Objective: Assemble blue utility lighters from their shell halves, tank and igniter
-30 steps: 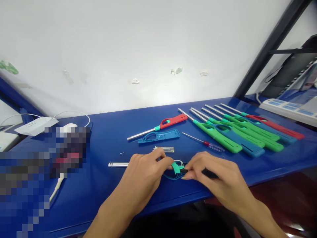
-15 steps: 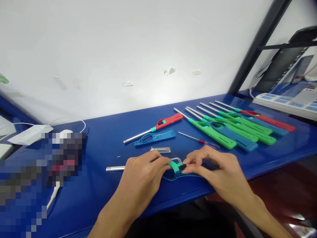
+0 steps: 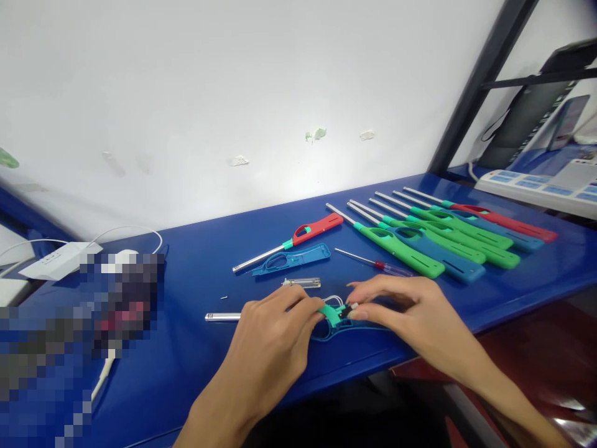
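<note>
A half-open blue lighter shell (image 3: pixel 332 328) lies on the blue table (image 3: pixel 196 267) near its front edge, its metal tube (image 3: pixel 222 317) pointing left. My left hand (image 3: pixel 275 336) pinches the teal trigger piece (image 3: pixel 331 313) sitting in the shell. My right hand (image 3: pixel 405 311) pinches a small black part with white wires (image 3: pixel 347 309) beside the trigger. Behind my hands lie a clear fuel tube (image 3: pixel 303 282), a loose blue shell half (image 3: pixel 291 258) and a small red-handled screwdriver (image 3: pixel 373 262).
A red long-nose lighter (image 3: pixel 289 241) lies behind the shell half. Several green, blue and red lighters (image 3: pixel 438 233) are lined up at the right. A white adapter with cable (image 3: pixel 60 260) sits at the left, a power strip (image 3: pixel 536 186) at the far right. A white wall backs the table.
Both hands have stayed on the lighter shell. My right fingers have shifted slightly and now show the small black part more clearly; the view has drifted a little.
</note>
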{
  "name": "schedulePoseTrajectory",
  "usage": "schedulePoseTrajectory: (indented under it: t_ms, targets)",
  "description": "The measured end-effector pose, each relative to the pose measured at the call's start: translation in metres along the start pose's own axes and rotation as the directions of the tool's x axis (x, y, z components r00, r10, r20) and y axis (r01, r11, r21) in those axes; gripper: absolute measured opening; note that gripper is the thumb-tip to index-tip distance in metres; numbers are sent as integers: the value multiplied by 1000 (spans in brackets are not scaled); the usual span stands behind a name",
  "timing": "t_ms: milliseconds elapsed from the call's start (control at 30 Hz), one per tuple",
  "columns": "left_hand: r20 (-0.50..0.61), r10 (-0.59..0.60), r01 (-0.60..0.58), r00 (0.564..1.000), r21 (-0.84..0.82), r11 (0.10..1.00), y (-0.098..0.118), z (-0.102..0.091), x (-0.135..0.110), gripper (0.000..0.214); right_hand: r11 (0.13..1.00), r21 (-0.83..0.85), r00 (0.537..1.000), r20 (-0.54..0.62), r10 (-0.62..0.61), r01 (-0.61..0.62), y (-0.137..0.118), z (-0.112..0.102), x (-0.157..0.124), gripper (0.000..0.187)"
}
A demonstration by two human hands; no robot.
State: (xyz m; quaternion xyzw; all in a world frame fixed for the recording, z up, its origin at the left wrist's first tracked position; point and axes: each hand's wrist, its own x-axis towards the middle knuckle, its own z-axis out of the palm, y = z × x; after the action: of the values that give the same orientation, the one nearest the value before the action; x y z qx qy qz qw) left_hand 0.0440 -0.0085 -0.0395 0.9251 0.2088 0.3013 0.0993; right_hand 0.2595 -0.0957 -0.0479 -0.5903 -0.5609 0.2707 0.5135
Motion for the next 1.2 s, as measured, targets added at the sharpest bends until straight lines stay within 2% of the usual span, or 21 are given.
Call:
schedulePoseTrajectory:
  t_ms: [267,500,667,767,933,1200]
  targets:
    - [-62,65,-63,996,42,997,1,4,-1,12,962,-157,974,87,-211,223,2,-2,-2,9]
    - [-50,58,-55,997,67,996,0,4,-1,15,862,-298,911,189,-367,409,4,-1,-4,10]
    - [26,43,-45,999,83,996,2,3,-1,20,835,-307,890,178,-420,456,7,0,-5,12]
    - [64,36,-41,997,69,997,3,4,-1,23,806,-301,861,168,-481,509,10,1,-7,11]
    - [27,55,-57,998,60,997,3,8,-3,25,752,-316,815,192,-546,578,12,0,-9,14]
    - [17,88,-90,996,136,987,2,9,-3,32,713,-370,798,179,-575,596,14,4,-10,18]
